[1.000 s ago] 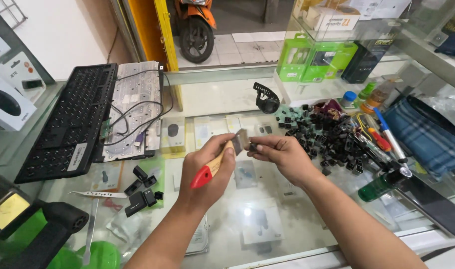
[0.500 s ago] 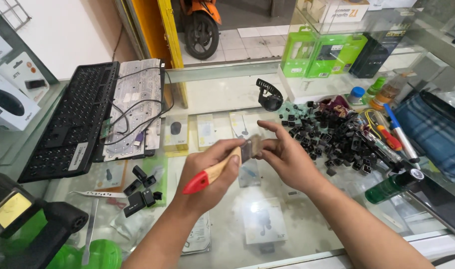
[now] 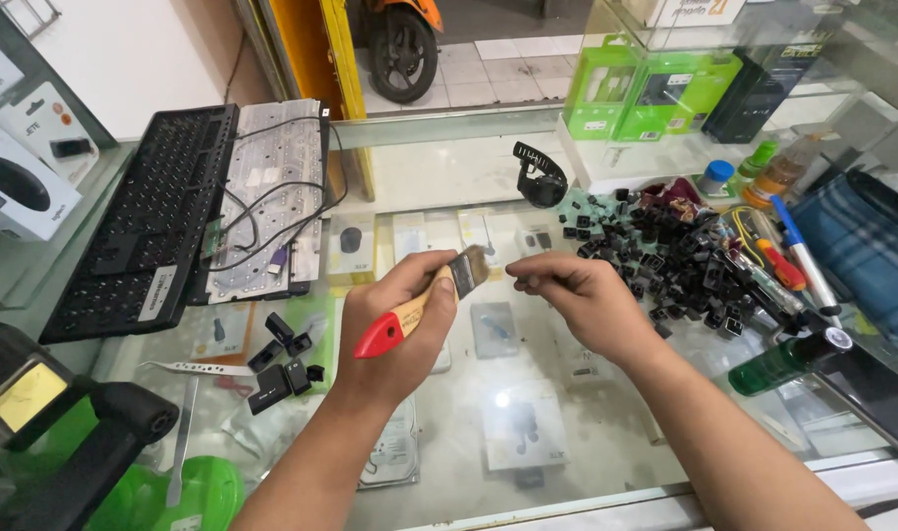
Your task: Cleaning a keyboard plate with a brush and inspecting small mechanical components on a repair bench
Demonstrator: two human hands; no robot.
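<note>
Glass countertop (image 3: 567, 413) of a shop display case fills the head view, with boxed goods showing beneath the pane and a tiled floor and parked scooter (image 3: 400, 44) beyond its far edge. My left hand (image 3: 395, 324) is wrapped around a small paintbrush (image 3: 419, 305) with a red-tipped wooden handle, bristles pointing toward my right hand (image 3: 577, 300), which pinches something too small for me to make out between thumb and forefinger, just beside the bristle tip, over the middle of the counter. A heap of black keycaps (image 3: 665, 256) lies toward the right edge; a few more keycaps (image 3: 282, 359) sit near the left, beside the stripped keyboard (image 3: 144, 231) and its membrane sheet (image 3: 272, 197). I'd judge the brushing goes best with light strokes away from the fingers, the pinch kept firm so the piece doesn't flick off.
</note>
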